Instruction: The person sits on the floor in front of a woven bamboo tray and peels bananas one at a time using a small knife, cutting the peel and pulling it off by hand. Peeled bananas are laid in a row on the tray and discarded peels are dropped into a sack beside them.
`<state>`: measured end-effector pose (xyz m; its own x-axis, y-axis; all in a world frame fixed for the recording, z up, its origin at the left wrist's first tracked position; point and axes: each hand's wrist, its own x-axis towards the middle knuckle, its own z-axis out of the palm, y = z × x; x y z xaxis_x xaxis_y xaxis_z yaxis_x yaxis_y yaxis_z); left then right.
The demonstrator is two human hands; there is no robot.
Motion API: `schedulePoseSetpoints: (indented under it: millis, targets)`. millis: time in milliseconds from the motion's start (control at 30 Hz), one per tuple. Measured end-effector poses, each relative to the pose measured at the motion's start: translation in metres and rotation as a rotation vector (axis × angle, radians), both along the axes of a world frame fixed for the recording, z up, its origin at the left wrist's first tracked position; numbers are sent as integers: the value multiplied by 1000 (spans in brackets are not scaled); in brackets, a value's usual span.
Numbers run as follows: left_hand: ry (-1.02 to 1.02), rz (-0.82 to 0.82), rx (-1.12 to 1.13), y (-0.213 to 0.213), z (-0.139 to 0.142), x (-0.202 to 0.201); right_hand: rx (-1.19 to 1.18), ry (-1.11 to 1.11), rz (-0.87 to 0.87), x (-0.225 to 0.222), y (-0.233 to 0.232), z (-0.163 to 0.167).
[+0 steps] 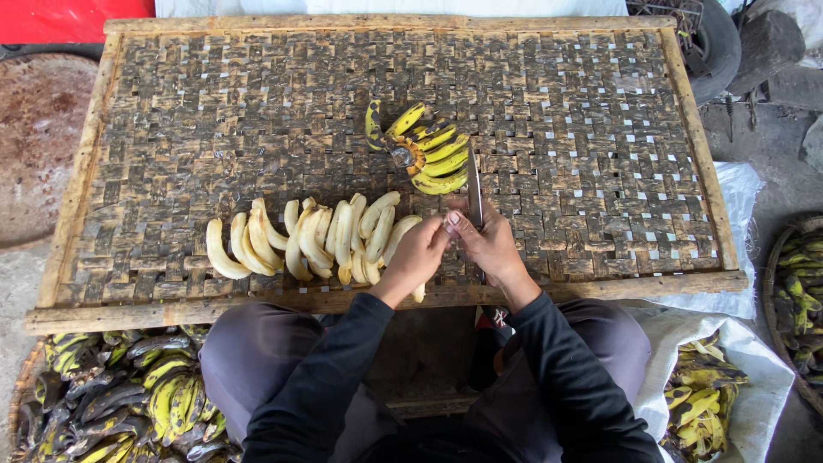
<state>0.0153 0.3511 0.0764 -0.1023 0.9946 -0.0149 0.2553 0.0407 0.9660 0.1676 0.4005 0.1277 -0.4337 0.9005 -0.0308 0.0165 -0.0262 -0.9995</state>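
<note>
Both hands meet near the front edge of the woven bamboo tray [214, 103] in its wooden frame. The right hand [489, 244] is closed around a slim steel knife [474, 193], blade pointing away. The left hand [417, 255] pinches a peeled pale banana [418, 293] at the right end of the row of peeled bananas [300, 240]. Just behind the knife lies a bunch of yellow unpeeled bananas [426, 150]. Below the front edge, a basket of dark-skinned bananas [129, 394] sits left and a white sack of peels [711, 394] right.
</note>
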Motion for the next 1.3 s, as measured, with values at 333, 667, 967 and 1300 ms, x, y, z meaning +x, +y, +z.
schedulePoseSetpoints:
  millis: [333, 667, 967, 1300]
  targets:
    - [644, 59, 339, -5, 25, -1, 152, -123, -546, 183, -11, 25]
    - [1281, 190, 274, 77, 19, -54, 529, -1508, -1019, 483, -130, -74]
    - [1191, -217, 127, 131, 40, -71, 354, -1173, -1221, 467, -119, -79]
    - [1034, -385, 36, 163, 87, -30, 527, -409, -866, 272, 2, 67]
